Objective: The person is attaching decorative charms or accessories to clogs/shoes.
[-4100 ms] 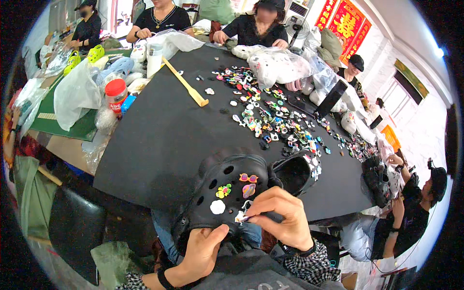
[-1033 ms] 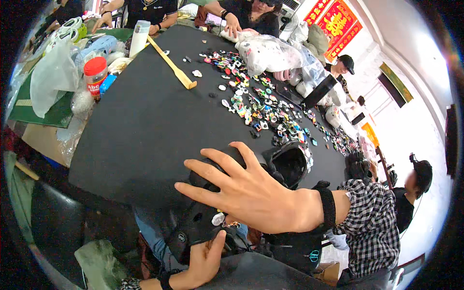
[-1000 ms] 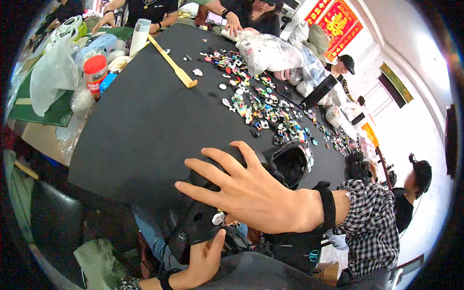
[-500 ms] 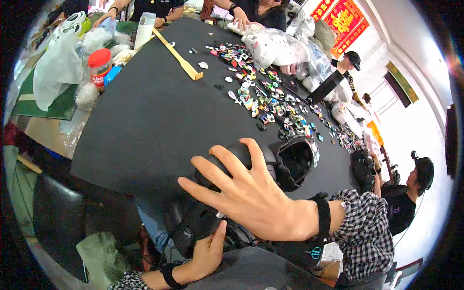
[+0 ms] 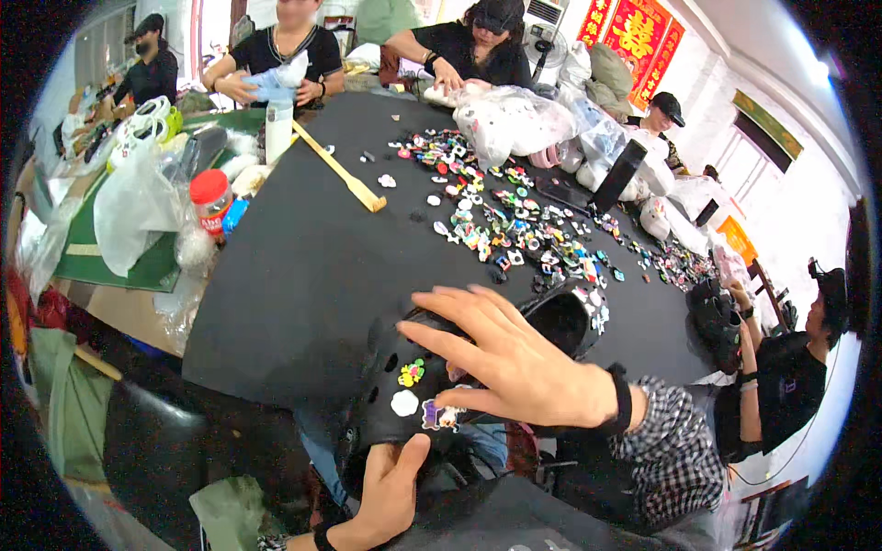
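A black clog (image 5: 390,376) is tilted at the table's near edge, its holed upper facing up. It carries a yellow-and-green charm (image 5: 411,372), a white cloud-like charm (image 5: 404,403) and a purple-and-white charm (image 5: 441,416). My left hand (image 5: 390,496) grips the clog from below, fingers in its opening and thumb outside. Over the upper hovers my right hand (image 5: 542,372), fingers stretched out and apart, its thumb by the purple charm; whether it touches is unclear. Just beyond this hand, a second black clog (image 5: 581,317) with white charms is partly covered.
Many small colourful charms (image 5: 514,220) are strewn over the black table (image 5: 285,285). A yellow wooden back scratcher (image 5: 340,170), a red-lidded jar (image 5: 210,197) and plastic bags (image 5: 514,119) lie farther off. Co-workers sit around; one at right handles dark clogs (image 5: 715,321).
The clog has turned up, bringing its charms into sight. My right hand has shifted from spread over the clog to beside the purple charm. The view has tilted up, showing more of the people.
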